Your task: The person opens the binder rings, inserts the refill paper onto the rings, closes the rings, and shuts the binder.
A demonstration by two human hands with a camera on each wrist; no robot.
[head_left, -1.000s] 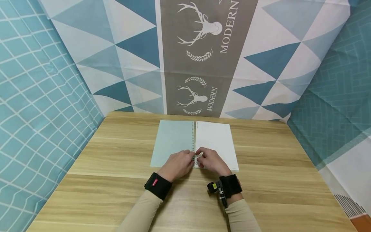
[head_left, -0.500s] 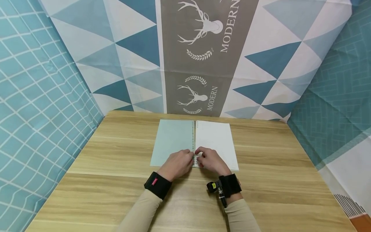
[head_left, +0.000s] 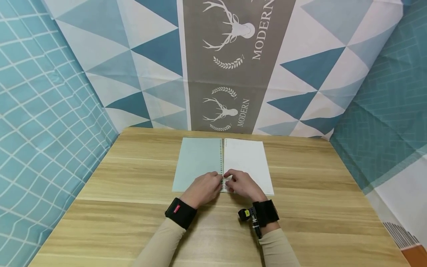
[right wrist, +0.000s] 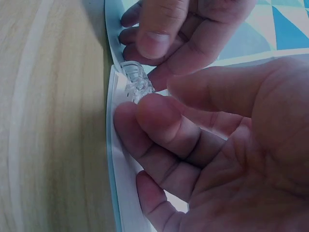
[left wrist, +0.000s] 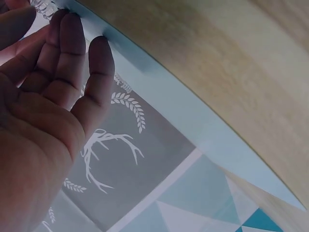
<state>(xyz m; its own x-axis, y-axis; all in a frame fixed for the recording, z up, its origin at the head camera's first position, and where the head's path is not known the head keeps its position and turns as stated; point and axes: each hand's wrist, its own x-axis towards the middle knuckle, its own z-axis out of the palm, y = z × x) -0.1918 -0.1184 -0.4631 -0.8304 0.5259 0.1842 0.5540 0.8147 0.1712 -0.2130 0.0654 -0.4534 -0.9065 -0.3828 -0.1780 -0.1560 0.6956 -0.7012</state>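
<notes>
An open loose-leaf notebook lies flat, its pale green cover [head_left: 198,155] on the left and white pages [head_left: 248,157] on the right. Clear plastic binder rings [right wrist: 136,76] run along the spine. At the near end of the spine, my left hand [head_left: 205,187] holds the rings with thumb and index finger; its other fingers rest on the cover, as the left wrist view shows. My right hand [head_left: 246,184] faces it, thumb and curled fingers at the same rings, lower fingers against the page edge. The fingers hide part of the rings.
The notebook lies on a wood-grain table [head_left: 133,222] close to its back edge. A patterned cloth wall [head_left: 227,74] rises behind. Both wrists wear black straps, and a small camera [head_left: 247,214] sticks out from the right one.
Both hands stay at the near end of the spine with almost no movement. The view shifts very slightly; the notebook lies as before.
</notes>
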